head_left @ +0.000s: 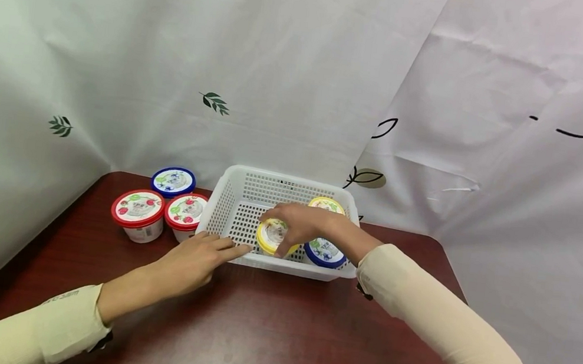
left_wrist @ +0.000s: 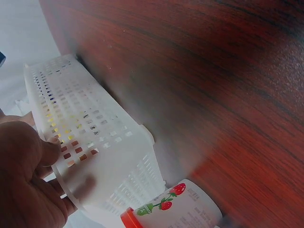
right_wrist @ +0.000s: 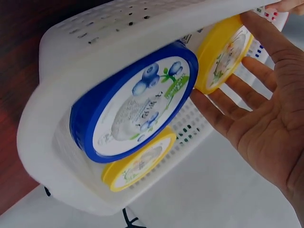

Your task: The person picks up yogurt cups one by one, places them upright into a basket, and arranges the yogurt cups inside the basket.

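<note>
A white perforated plastic basket (head_left: 269, 187) stands on the table. My right hand (head_left: 302, 223) reaches into it and grips a yellow-lidded tub (head_left: 271, 234), thumb and fingers around the lid's edge. To the right of that tub sits a blue-lidded tub (right_wrist: 142, 107) with blueberries printed on its lid. Another yellow-lidded tub (head_left: 327, 204) is in the back right corner. My left hand (head_left: 199, 258) holds the basket's front rim near its left corner. In the left wrist view, the left hand (left_wrist: 28, 175) has its digits over the rim.
Left of the basket stand two red-lidded tubs, one outer (head_left: 138, 208) and one near the basket wall (head_left: 185, 211). A blue-lidded tub (head_left: 173, 182) is behind them. A white printed curtain (head_left: 301, 88) hangs behind the dark red-brown table (head_left: 276, 329).
</note>
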Available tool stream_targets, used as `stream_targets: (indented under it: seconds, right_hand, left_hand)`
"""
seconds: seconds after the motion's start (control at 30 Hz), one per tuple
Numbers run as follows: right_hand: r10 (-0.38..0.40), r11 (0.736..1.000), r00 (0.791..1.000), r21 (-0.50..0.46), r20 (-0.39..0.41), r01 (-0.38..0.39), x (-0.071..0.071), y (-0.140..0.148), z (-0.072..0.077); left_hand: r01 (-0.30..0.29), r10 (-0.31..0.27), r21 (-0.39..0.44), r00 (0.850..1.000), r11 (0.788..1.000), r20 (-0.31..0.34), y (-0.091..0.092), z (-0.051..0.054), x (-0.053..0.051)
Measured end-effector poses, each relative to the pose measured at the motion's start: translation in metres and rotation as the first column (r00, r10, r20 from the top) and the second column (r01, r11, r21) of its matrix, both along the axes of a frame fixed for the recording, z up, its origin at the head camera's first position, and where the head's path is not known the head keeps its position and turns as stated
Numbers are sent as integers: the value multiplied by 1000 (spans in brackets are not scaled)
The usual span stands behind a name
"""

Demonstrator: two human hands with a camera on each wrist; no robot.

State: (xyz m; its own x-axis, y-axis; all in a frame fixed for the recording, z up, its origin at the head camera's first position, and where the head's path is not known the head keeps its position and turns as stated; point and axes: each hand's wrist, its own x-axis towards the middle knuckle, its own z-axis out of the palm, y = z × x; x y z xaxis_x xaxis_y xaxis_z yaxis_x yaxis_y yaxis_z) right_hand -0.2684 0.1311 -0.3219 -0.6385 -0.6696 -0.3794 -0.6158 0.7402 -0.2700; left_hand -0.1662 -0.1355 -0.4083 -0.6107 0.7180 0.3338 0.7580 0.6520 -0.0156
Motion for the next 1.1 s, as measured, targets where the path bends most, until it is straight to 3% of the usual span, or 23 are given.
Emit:
stream_targets:
  seconds: [0.27,0.5,0.8,0.97,1.1]
  right_hand:
    - [-12,1000,1000,-9,2,12,-3,2,-3]
    - [-34,999,999,-6,7,34,1,9,-8]
    - [-38,995,999,-95,-32,35,7,24,-17]
    - [-48,990,995,-135,-91,35,11,34,-16]
    - [-56,987,988,-155,-141,34,18,42,-13]
  left_hand:
    - [-12,12,-10,1000,1000,14,-2,2,0]
    - [31,-31,-1,999,1000,33,-1,7,-2]
    - [63,-67,50,994,997,88,-5,3,-5]
    - [61,-73,90,987,994,142,-9,7,-7]
    - [48,-84,166,974,985,212,-14,17,-10]
